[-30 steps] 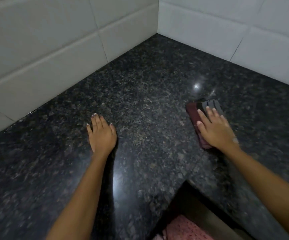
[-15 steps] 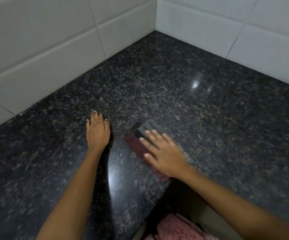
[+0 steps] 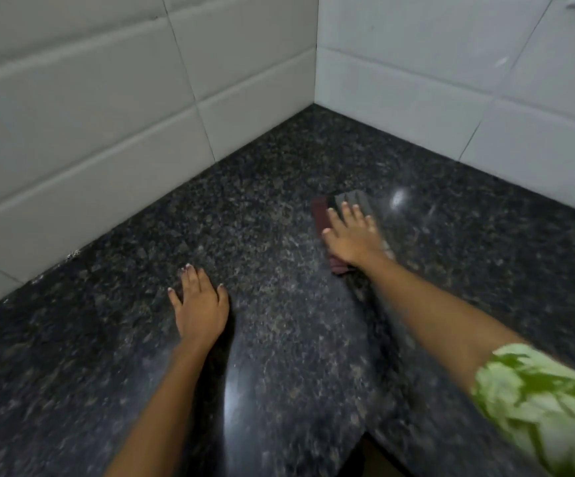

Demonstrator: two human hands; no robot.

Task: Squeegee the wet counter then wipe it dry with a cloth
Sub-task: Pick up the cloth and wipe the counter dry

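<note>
Cloth [image 3: 344,208] slid back toward tiled corner [image 3: 316,80].

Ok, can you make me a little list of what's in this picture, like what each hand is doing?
surface: dark speckled granite counter, shiny
walls: white tiled walls meeting in a corner
left hand: flat on the counter, holding nothing
right hand: pressed flat on a folded maroon and grey cloth
cloth place: near the corner, on the counter
sleeve: green patterned sleeve on the right arm
</note>
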